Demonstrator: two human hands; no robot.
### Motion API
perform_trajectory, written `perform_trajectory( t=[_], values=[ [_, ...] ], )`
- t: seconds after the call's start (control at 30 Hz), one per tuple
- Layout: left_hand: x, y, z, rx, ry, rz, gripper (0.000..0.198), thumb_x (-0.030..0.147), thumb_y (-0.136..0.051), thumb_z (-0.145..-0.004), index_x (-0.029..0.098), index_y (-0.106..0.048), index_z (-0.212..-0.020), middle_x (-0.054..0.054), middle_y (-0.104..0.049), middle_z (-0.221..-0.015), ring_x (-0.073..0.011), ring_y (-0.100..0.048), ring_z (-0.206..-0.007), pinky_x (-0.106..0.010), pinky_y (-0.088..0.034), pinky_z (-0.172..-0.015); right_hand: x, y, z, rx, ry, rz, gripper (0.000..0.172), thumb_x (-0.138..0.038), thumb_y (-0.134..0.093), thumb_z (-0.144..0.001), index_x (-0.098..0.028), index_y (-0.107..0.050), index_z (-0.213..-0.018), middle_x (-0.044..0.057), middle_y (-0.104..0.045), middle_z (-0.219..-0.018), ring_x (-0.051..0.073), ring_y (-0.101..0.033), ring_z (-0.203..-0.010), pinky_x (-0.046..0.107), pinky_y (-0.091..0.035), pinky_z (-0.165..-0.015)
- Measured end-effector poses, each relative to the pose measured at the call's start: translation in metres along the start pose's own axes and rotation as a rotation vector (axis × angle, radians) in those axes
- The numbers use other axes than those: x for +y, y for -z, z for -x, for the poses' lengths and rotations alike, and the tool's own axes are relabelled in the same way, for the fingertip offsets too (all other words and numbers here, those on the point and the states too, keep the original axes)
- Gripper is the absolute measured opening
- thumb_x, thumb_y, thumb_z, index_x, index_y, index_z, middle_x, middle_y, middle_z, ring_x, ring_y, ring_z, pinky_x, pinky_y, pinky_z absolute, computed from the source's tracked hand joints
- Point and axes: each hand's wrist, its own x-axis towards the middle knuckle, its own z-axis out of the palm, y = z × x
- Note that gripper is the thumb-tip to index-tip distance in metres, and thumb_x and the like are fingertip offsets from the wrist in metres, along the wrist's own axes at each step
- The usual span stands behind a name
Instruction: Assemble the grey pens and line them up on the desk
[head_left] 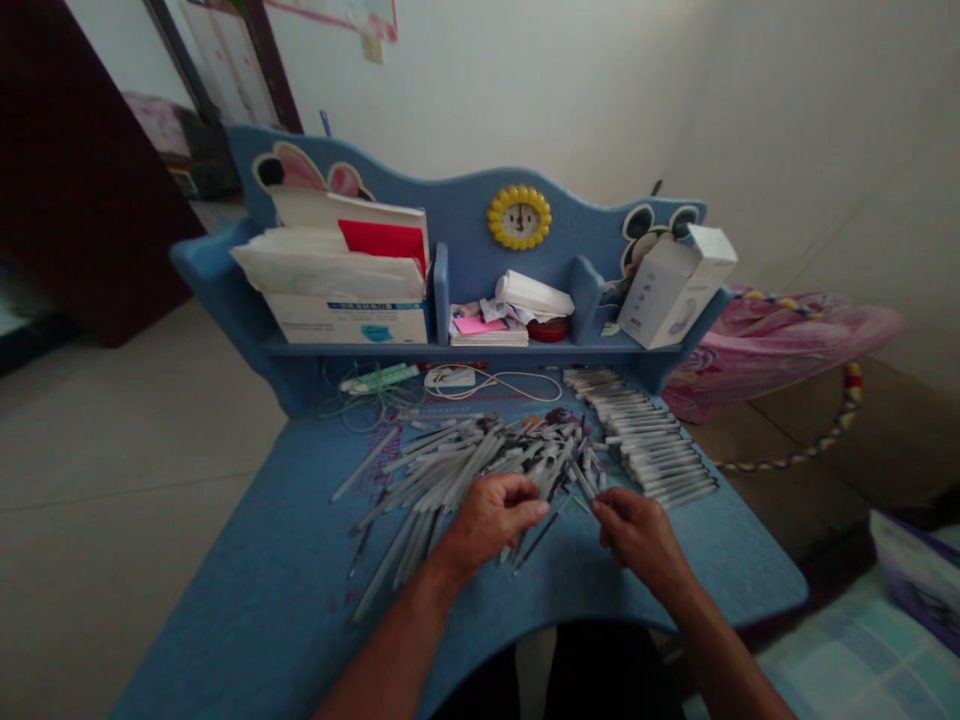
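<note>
A loose heap of grey-white pen barrels and thin dark refills (pixel 465 465) covers the middle of the blue desk (pixel 300 580). My left hand (pixel 491 520) rests on the near edge of the heap, fingers curled over a few pieces. My right hand (pixel 637 530) is just right of it, fingertips pinched on a thin pen part I cannot make out clearly. A neat row of assembled pens (pixel 645 440) lies to the right of the heap.
A blue shelf (pixel 480 345) at the desk's back holds papers and a mask box (pixel 349 318), a pink notepad (pixel 480 325), a white box (pixel 675 285) and a yellow flower clock (pixel 519 217). White cables (pixel 480 382) lie under it. Pink fabric (pixel 780 350) is at right.
</note>
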Motion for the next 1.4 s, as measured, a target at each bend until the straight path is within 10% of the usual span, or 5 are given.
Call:
perform_trajectory(
  t=[0.4,1.4],
  values=[
    [-0.003,0.006,-0.006,0.251,0.010,0.306,0.022,0.034,-0.064,-0.070,0.014,-0.057,-0.074,0.000,-0.063,-0.058,-0.0036,-0.040,-0.033,-0.016,-0.025,-0.035,-0.013,-0.016,-0.038,0.014,0.069,0.802,0.025,-0.028,-0.048,-0.083,-0.028,-0.068,-0.097,0.004,-0.072,-0.085,0.020,-0.065,-0.085,0.024,-0.042,-0.067],
    [-0.004,0.008,-0.008,0.318,0.021,0.414,0.023,0.034,-0.067,-0.069,0.014,-0.057,-0.065,0.002,-0.061,-0.055,-0.0023,-0.040,-0.034,-0.015,-0.024,-0.035,0.000,-0.010,-0.023,0.013,0.063,0.856,0.027,-0.029,-0.047,-0.084,-0.026,-0.065,-0.104,0.006,-0.072,-0.083,0.022,-0.065,-0.081,0.028,-0.043,-0.065]
  ],
)
